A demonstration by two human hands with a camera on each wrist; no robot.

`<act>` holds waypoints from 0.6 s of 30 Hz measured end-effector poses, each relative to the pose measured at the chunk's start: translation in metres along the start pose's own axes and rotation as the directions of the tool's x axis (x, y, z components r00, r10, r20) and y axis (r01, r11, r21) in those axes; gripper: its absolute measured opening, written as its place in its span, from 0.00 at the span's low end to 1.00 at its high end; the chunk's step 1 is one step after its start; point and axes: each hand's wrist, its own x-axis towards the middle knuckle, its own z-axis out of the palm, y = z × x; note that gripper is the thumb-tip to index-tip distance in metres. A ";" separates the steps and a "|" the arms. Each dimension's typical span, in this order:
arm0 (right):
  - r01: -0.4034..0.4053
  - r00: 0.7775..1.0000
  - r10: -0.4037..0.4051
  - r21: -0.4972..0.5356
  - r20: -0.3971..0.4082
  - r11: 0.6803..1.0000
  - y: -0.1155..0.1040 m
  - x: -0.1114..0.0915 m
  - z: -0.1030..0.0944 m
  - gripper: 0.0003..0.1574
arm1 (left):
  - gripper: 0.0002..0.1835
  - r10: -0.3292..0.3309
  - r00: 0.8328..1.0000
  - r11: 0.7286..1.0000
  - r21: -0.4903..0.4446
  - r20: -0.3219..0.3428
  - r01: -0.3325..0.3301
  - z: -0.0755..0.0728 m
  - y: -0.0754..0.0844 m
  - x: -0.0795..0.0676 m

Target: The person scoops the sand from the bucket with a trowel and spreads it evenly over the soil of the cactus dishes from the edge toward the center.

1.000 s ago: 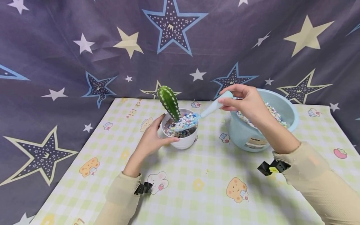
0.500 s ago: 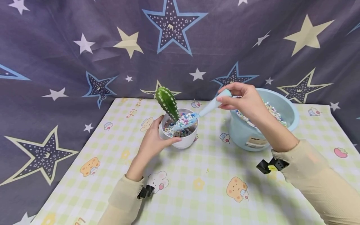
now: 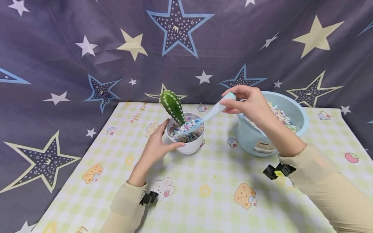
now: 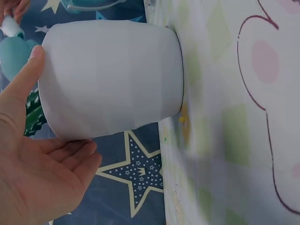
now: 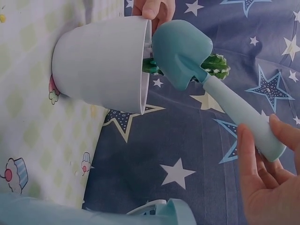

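Observation:
My left hand holds the white flowerpot at its left side, thumb on the near rim and fingers behind. In the pot a green cactus leans left above multicoloured pebbles. My right hand pinches the handle of a light-blue trowel, whose blade lies over the pot opening, tilted down to the left and bearing pale pebbles. The right wrist view shows the underside of the trowel beside the pot rim. The left wrist view shows the pot standing on the cloth.
A light-blue bucket with many small coloured pebbles stands right of the pot, partly behind my right forearm. A checked cloth covers the table. A dark star-patterned curtain hangs behind. Tiny yellow bits lie on the cloth.
The trowel and my right hand have moved slightly left. The cactus top has shifted a little left and down. The left hand keeps its hold on the flowerpot.

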 end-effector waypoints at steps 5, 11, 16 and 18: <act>0.003 1.000 -0.003 0.015 0.006 1.000 -0.001 0.001 0.002 0.13 | 0.60 -0.015 1.000 1.000 0.000 -0.020 0.015 0.001 0.002 -0.002; 0.005 1.000 -0.005 0.003 0.002 1.000 -0.001 0.002 0.003 0.14 | 0.61 -0.037 0.998 0.999 0.024 -0.044 0.038 0.003 0.007 -0.005; 0.011 1.000 -0.011 0.011 -0.007 1.000 -0.001 0.002 0.002 0.14 | 0.61 -0.055 0.996 0.997 0.046 -0.071 0.059 0.005 0.011 -0.008; 0.010 1.000 -0.010 0.012 -0.014 1.000 0.000 0.002 0.002 0.14 | 0.61 -0.059 0.995 0.996 0.056 -0.080 0.063 0.005 0.012 -0.008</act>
